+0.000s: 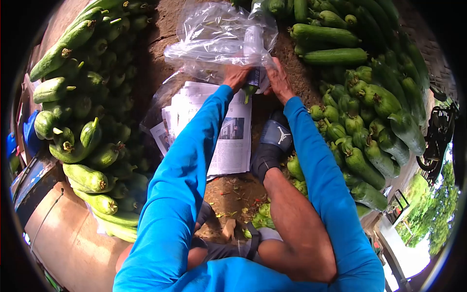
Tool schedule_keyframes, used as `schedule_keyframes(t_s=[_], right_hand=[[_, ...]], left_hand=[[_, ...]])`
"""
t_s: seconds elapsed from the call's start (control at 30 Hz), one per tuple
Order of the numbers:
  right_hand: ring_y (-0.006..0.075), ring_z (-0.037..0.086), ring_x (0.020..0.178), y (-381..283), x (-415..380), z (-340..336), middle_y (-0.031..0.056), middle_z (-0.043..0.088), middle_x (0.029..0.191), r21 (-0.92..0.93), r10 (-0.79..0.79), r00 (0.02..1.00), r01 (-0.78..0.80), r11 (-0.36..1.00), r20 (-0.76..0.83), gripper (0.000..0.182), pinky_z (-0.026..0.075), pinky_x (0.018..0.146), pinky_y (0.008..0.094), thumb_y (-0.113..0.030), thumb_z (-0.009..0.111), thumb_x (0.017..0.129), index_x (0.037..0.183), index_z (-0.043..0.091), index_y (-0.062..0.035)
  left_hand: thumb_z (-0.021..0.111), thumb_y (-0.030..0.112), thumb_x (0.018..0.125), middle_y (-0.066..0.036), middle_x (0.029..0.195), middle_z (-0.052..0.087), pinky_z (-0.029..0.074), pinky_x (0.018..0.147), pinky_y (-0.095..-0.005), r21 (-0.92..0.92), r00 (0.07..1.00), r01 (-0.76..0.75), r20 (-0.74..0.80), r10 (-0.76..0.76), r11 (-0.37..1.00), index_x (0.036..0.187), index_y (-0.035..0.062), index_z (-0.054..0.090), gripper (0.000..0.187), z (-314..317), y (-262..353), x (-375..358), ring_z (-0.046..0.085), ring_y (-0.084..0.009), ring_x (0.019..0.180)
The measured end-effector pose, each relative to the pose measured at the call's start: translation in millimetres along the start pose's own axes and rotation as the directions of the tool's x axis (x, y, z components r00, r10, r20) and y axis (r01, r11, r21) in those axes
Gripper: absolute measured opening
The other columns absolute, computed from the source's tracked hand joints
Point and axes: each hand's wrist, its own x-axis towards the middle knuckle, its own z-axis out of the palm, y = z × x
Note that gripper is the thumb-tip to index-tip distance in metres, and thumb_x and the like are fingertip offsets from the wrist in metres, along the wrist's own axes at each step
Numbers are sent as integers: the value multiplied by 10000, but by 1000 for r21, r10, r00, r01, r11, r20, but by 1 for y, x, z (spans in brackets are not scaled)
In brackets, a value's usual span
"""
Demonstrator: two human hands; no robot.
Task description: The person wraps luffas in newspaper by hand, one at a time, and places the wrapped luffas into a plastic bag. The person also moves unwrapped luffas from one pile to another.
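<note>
A sponge gourd wrapped in newspaper [253, 41] lies partly inside a clear plastic bag [204, 36], its green stem end [249, 92] pointing toward me. My left hand [237, 76] is closed around the left side of the wrapped gourd near the bag's mouth. On the other side, my right hand [279, 81] has its fingers bent at the bag's edge, close to the gourd; its fingertips are partly hidden. Just below my hands, a stack of newspaper sheets [231, 153] lies on the ground, partly covered by my left sleeve.
A long heap of sponge gourds [87, 177] runs along the left. More gourds [335, 56] are piled at the right, with shorter ones [362, 138] nearer me. My shoe [276, 136] stands beside the papers. A wheeled vehicle [435, 138] is at the far right.
</note>
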Motion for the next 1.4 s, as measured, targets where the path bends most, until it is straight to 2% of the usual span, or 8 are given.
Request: schedule_keyframes(t_s=[0.17, 0.23, 0.27, 0.33, 0.53, 0.73, 1.0, 1.4], right_hand=[[346, 531, 1252, 61, 14, 4, 201, 467, 1429, -16, -218, 969, 218, 976, -117, 820, 459, 1019, 419, -639, 488, 935, 1491, 356, -50], [319, 519, 1260, 97, 39, -1, 160, 430, 1456, 104, -217, 968, 230, 968, -123, 806, 530, 903, 420, -617, 542, 919, 1500, 357, -90], [291, 508, 1268, 106, 45, -4, 118, 393, 1482, 221, -217, 967, 243, 945, -135, 800, 602, 788, 420, -596, 596, 903, 1509, 358, -131], [270, 480, 1299, 83, 43, -9, 90, 399, 1476, 479, -9, 998, 39, 877, -65, 783, 557, 905, 466, -580, 621, 893, 1499, 385, -145], [235, 456, 1318, 22, 18, 1, 46, 455, 1422, 516, -34, 999, 27, 856, 4, 636, 465, 1016, 453, -445, 630, 931, 1473, 443, -168], [150, 549, 1064, 27, 4, 9, 19, 587, 1148, 485, -117, 980, 181, 856, -160, 510, 459, 922, 309, -390, 718, 887, 1257, 532, -92], [260, 561, 1136, 41, 12, 12, 147, 567, 1232, 4, -188, 966, 192, 981, -178, 739, 441, 990, 377, -484, 798, 776, 1310, 513, -59], [403, 485, 1179, 27, 39, 7, 249, 521, 1224, -433, -212, 927, 61, 899, -309, 869, 393, 1029, 472, -467, 813, 639, 1258, 436, 14]], left_hand=[[447, 249, 967, -205, 1122, 654, 453, 934, -436, -11, 992, -7, -127, 5, 1000, 1087, 48, 663, 319, 17, -8, 1, 612, -367, 1043], [457, 189, 945, -203, 1112, 654, 468, 900, -428, 147, 781, -465, -395, 483, 873, 1111, 49, 655, 293, 45, -43, 1, 620, -367, 1031], [457, 189, 945, -203, 1112, 654, 468, 900, -428, 147, 783, -462, -395, 480, 875, 1111, 49, 655, 293, 34, -27, 2, 620, -367, 1031], [418, 282, 988, -209, 1083, 665, 500, 842, -453, -393, 901, 431, 132, -414, 812, 1163, 104, 643, 336, -2, 21, 7, 643, -395, 991], [481, 131, 917, -244, 1070, 649, 475, 829, -473, -58, 988, -152, -13, 152, 987, 1170, 51, 612, 296, 9, -16, 2, 626, -422, 990], [443, 61, 906, -236, 1096, 652, 488, 863, -465, -295, 998, 50, -22, -59, 954, 1243, 85, 591, 369, 12, 13, 1, 613, -437, 1029], [510, 536, 950, -223, 1175, 657, 480, 899, -439, -128, 940, -248, 209, 271, 960, 1206, 96, 650, 528, 46, -42, 71, 622, -372, 1041], [543, 469, 873, -257, 856, 672, 499, 756, -479, 308, 967, 254, -96, -235, 917, 865, -30, 698, 523, -148, -81, -40, 658, -389, 822]])
